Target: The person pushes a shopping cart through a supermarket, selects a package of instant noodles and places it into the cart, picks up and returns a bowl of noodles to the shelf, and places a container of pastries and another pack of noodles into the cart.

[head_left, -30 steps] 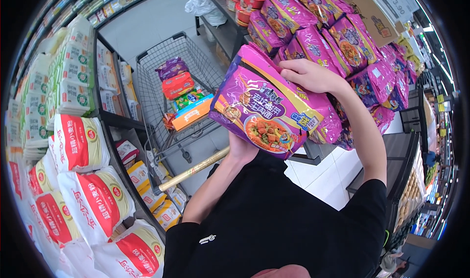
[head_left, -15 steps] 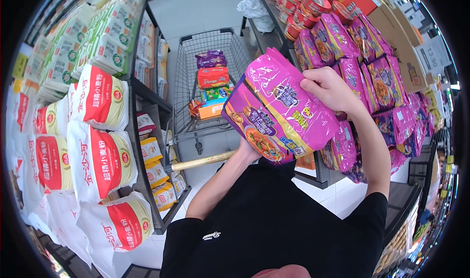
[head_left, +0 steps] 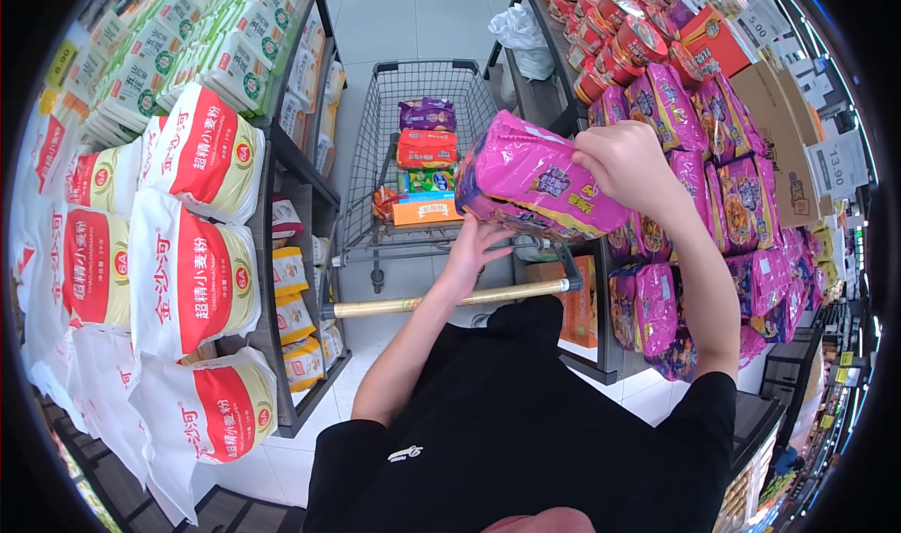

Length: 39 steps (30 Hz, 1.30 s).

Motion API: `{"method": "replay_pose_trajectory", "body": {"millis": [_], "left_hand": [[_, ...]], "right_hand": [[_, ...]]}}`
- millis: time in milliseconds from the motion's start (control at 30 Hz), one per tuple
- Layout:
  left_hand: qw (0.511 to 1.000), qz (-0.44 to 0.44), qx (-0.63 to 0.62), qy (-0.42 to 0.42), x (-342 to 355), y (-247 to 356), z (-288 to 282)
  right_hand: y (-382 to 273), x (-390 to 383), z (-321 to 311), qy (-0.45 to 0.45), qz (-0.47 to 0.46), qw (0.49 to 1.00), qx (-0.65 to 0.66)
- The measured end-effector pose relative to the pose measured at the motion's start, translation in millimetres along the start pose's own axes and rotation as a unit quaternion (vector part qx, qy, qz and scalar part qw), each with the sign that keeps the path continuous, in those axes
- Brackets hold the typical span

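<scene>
1. Right hand (head_left: 621, 162) is gripping the upper right corner of a pink multipack (head_left: 537, 178), with its fingers curled in over the edge.
2. Left hand (head_left: 472, 254) is standing wide, fingers spread, just under the lower left edge of the multipack; whether its fingertips are touching the wrapper, one cannot tell.
3. The pink multipack is hanging at a tilt between the two hands, its left end overlapping the cart basket in view.
4. A shopping cart (head_left: 427, 67) is standing beyond the left hand; its tan handle (head_left: 375, 309) is running below both hands, and the left forearm is crossing it.
5. Inside the cart, a purple packet (head_left: 427, 115), a red packet (head_left: 428, 148), a green packet (head_left: 424, 181) and an orange-and-blue box (head_left: 427, 213) are lying in a row, the box being nearest the left hand.
6. Matching pink multipacks (head_left: 746, 205) are lying stacked right of the right hand; red tubs (head_left: 641, 40) are sitting beyond it.
7. White-and-red sacks (head_left: 199, 272) are resting left of the left hand.
</scene>
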<state>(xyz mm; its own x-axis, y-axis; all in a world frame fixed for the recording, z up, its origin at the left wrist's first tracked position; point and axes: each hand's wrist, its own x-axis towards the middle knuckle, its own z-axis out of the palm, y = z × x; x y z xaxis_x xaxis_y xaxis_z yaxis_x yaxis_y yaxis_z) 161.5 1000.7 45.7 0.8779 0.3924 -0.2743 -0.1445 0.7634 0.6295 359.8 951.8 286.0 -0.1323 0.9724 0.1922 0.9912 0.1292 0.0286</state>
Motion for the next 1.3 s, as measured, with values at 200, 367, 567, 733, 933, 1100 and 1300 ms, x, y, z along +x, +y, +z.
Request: {"method": "replay_pose_trajectory", "body": {"millis": [200, 367, 567, 733, 933, 1100, 1300], "left_hand": [[0.812, -0.08, 0.548, -0.186, -10, -35, -42], [0.775, -0.159, 0.548, -0.272, -14, -31, -34], [0.756, -0.156, 0.572, -0.278, -19, -37, -31], [0.751, -0.174, 0.559, -0.306, -32, -33, -19], [0.775, -0.185, 0.542, -0.269, -49, -47, -19], [0.814, -0.192, 0.481, -0.264, -58, -52, -25], [0.856, -0.151, 0.432, -0.239, -64, -42, -25]], "right_hand": [[10, -9, 15, -0.047, 0.025, 0.998, -0.018], [14, -20, 24, -0.03, 0.036, 0.999, 0.008], [17, -36, 33, -0.026, 0.07, 0.997, 0.021], [19, -45, 42, -0.025, 0.081, 0.996, 0.025], [22, -42, 56, -0.024, 0.077, 0.996, 0.046], [19, -27, 76, -0.025, 0.037, 0.998, 0.051], [24, -12, 118, -0.013, 0.006, 0.998, 0.056]]}}
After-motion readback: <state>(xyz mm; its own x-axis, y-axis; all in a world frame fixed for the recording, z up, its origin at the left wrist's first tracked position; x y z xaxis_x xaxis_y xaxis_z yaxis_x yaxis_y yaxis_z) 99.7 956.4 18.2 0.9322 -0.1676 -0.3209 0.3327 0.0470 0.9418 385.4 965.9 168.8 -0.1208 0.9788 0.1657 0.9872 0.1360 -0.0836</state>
